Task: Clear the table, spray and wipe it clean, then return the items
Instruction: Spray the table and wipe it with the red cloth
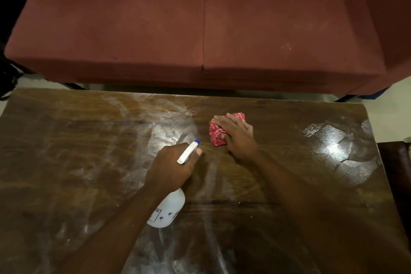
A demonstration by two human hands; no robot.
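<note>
Dark brown wood fills the lower half of the view as a wide tabletop (66,162), streaked with pale smears and wet patches that catch the light, most strongly toward its right end. A white spray bottle (168,209) is held over the middle of the tabletop, tilted so that its long axis runs from the rounded base nearest the camera up and away to the head; the blue-tipped nozzle (196,141) is pointed toward the far right, at the cloth. The neck and trigger are covered by the left hand (175,167), which is closed around them with the fingers curled, one fingertip showing just under the nozzle. Small blue marks and a printed label are seen on the bottle's body but cannot be read. Whether the base touches the wood cannot be told, since the forearm crosses it.

Just beyond the nozzle, a crumpled red patterned cloth (216,131) is pressed onto the tabletop by the right hand (236,133), laid flat over it with fingers spread and slightly bent; much of the cloth is hidden beneath the palm. Both forearms are cut off by the lower edge of the view.

Behind the tabletop's far edge a dark red sofa (133,29) is seen, its back cushions cropped at the top.
</note>
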